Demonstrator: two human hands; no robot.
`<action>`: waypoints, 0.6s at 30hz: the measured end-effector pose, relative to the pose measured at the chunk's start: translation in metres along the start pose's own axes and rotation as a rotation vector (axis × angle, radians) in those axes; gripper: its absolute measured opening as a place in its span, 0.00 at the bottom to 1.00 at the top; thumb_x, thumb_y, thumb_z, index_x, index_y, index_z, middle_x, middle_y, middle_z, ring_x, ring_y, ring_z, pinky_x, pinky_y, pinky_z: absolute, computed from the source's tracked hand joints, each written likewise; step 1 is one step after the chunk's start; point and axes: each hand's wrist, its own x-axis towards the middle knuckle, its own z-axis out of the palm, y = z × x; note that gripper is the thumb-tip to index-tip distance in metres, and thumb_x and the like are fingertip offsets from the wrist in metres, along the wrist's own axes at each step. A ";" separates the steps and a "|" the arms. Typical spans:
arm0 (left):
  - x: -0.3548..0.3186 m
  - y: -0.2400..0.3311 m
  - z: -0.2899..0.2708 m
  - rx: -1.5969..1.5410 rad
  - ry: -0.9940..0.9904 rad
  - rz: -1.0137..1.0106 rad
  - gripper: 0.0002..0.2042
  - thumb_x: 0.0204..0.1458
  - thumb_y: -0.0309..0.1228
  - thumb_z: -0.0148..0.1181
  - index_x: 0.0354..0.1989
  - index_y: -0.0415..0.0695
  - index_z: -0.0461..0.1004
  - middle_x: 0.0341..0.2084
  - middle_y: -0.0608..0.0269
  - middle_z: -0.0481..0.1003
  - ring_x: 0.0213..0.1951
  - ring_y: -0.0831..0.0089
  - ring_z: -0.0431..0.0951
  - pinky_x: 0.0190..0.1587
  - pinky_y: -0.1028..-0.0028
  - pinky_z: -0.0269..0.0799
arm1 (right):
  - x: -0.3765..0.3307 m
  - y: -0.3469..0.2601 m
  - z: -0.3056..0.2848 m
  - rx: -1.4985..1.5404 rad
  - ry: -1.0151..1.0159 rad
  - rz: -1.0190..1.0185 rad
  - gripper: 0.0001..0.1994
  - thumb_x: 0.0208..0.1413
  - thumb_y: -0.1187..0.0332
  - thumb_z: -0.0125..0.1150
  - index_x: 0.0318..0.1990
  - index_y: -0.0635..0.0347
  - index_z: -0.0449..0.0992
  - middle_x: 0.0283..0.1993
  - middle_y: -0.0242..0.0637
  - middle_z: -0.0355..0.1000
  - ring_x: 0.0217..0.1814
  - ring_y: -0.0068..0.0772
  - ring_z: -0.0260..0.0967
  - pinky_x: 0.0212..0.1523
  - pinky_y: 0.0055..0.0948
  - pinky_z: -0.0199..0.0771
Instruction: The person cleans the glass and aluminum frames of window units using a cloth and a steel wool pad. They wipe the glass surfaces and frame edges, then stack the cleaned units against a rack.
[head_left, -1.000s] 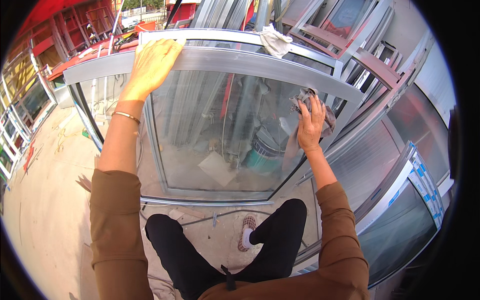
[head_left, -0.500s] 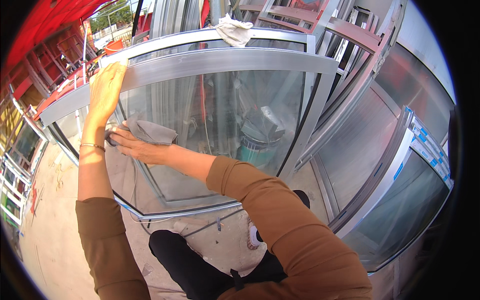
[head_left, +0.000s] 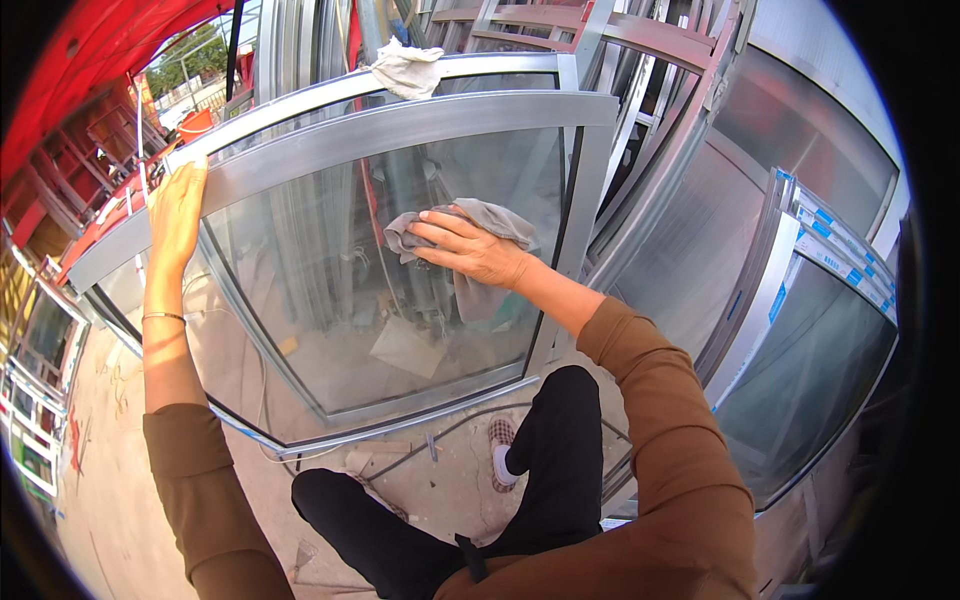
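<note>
A large silver-framed glass window panel [head_left: 400, 127] stands upright in front of me. My left hand [head_left: 177, 215] is hooked over its top rail near the left end, thumb side hidden. Against the right part of the glass pane [head_left: 310, 310], my right hand [head_left: 468, 247] presses a grey cloth [head_left: 484, 302], its fingers bent over the bunched fabric and a loose corner hanging below. Behind this panel leans another silver frame [head_left: 500, 66], with a white rag [head_left: 407, 70] draped over its top edge.
More metal frames [head_left: 655, 40] stack up behind on the right. A glass panel with blue-and-white edge tape [head_left: 830, 360] leans at far right. An orange bucket [head_left: 195, 124] sits at the back left, under a red canopy [head_left: 80, 70]. White frames [head_left: 35, 425] stand at far left.
My right hand has carried the grey cloth across the glass, from near the left upright to the right part. My left hand stays on the top rail. The view has shifted slightly.
</note>
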 end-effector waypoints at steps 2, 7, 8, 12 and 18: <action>0.000 -0.001 0.003 -0.045 0.007 -0.003 0.29 0.76 0.52 0.47 0.56 0.35 0.82 0.57 0.49 0.82 0.62 0.49 0.77 0.68 0.57 0.64 | -0.007 0.008 -0.034 -0.132 0.049 0.265 0.27 0.53 0.78 0.67 0.63 0.53 0.80 0.72 0.43 0.71 0.74 0.48 0.69 0.70 0.46 0.74; -0.002 -0.009 0.002 0.000 0.004 0.001 0.29 0.76 0.51 0.48 0.59 0.35 0.82 0.59 0.49 0.82 0.64 0.48 0.77 0.71 0.56 0.62 | 0.006 0.006 -0.071 0.103 0.667 0.896 0.24 0.58 0.76 0.73 0.63 0.62 0.77 0.63 0.46 0.75 0.61 0.53 0.76 0.64 0.44 0.75; -0.002 -0.010 0.001 0.002 0.001 -0.009 0.29 0.76 0.51 0.49 0.60 0.35 0.82 0.60 0.48 0.82 0.64 0.48 0.76 0.71 0.56 0.62 | 0.008 0.006 -0.072 0.123 0.801 1.011 0.24 0.57 0.75 0.73 0.62 0.62 0.76 0.62 0.47 0.76 0.61 0.54 0.76 0.64 0.45 0.75; -0.002 -0.010 -0.005 -0.042 -0.047 -0.041 0.29 0.76 0.52 0.50 0.64 0.35 0.80 0.61 0.45 0.81 0.65 0.47 0.75 0.71 0.56 0.63 | 0.001 0.008 -0.070 0.054 0.898 1.250 0.19 0.56 0.73 0.74 0.54 0.62 0.76 0.54 0.46 0.76 0.57 0.53 0.76 0.60 0.46 0.74; -0.007 -0.003 -0.010 -0.024 -0.021 -0.030 0.28 0.76 0.51 0.48 0.59 0.35 0.81 0.55 0.45 0.82 0.59 0.45 0.77 0.69 0.56 0.65 | 0.003 0.011 -0.064 -0.254 1.037 1.395 0.17 0.54 0.75 0.74 0.50 0.61 0.76 0.56 0.43 0.74 0.58 0.54 0.76 0.58 0.49 0.75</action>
